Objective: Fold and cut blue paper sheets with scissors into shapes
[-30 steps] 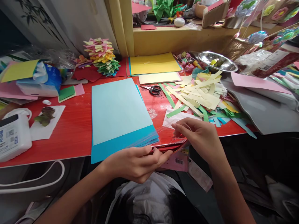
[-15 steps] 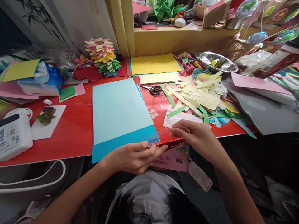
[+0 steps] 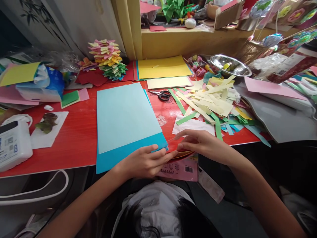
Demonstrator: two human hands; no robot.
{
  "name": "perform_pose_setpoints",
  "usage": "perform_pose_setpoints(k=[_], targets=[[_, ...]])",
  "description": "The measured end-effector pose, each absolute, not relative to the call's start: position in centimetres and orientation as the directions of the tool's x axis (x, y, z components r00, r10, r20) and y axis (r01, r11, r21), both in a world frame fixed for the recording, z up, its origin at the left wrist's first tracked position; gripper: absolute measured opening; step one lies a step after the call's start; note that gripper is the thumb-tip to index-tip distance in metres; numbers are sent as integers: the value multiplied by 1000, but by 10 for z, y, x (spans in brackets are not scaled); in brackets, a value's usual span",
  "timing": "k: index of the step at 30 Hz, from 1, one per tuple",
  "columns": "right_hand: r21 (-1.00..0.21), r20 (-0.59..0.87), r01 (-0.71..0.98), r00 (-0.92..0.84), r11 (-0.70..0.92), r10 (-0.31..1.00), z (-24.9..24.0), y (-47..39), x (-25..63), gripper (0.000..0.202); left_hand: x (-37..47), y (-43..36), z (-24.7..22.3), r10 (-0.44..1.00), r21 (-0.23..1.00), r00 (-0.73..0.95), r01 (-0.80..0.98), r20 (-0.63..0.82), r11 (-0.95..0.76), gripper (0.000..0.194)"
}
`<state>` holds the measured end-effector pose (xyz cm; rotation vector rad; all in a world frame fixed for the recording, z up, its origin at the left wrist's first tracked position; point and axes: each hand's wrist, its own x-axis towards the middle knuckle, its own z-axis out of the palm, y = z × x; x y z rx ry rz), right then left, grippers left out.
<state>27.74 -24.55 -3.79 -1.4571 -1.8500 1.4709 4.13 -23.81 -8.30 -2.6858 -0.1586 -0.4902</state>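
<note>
A pink packet [image 3: 184,170] with a printed barcode hangs at the front edge of the red table, its upper edge bowed and showing red and yellowish sheet edges. My left hand [image 3: 146,161] grips the packet's upper left side, fingers pointing right along its mouth. Over the right end of that mouth is my right hand [image 3: 201,143], its index finger stretched out and apart from the thumb, which is close to the opening. Beside my left hand lies a stack of blue paper [image 3: 131,148], with a light blue sheet [image 3: 126,115] on top.
Black-handled scissors [image 3: 162,95] lie beyond the blue stack. Cut paper strips [image 3: 208,99] are heaped to the right, near a metal bowl [image 3: 230,65]. Yellow paper [image 3: 163,67] and a folded-paper tower [image 3: 107,59] stand at the back. A white box [image 3: 15,145] is at left.
My right hand has moved slightly left and its fingers have spread from a pinch on a clear film. My left fingers have shifted a little along the packet's edge.
</note>
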Motion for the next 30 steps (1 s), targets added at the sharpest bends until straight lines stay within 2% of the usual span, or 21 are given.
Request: perform_pose_setpoints(k=[6, 15, 21, 25, 30], targets=[[-848, -356, 519, -401, -111, 844, -40, -244, 279, 23, 43, -238, -85, 44, -352, 930, 181, 366, -918, 23], [-777, -274, 630, -313, -17, 910, -43, -244, 274, 19, 46, -243, -80, 70, -339, 932, 199, 356, -920, 25], [-740, -235, 672, -299, 29, 925, -41, -246, 270, 17, 56, -253, -83, 198, -211, 892, 303, 407, -929, 24], [-725, -174, 682, -316, 96, 933, -39, -247, 270, 16, 61, -257, -84, 220, -152, 875, 310, 431, -938, 23], [-694, -149, 709, -316, 129, 937, -39, -247, 270, 17, 63, -260, -81, 307, -97, 883, 361, 355, -928, 22]])
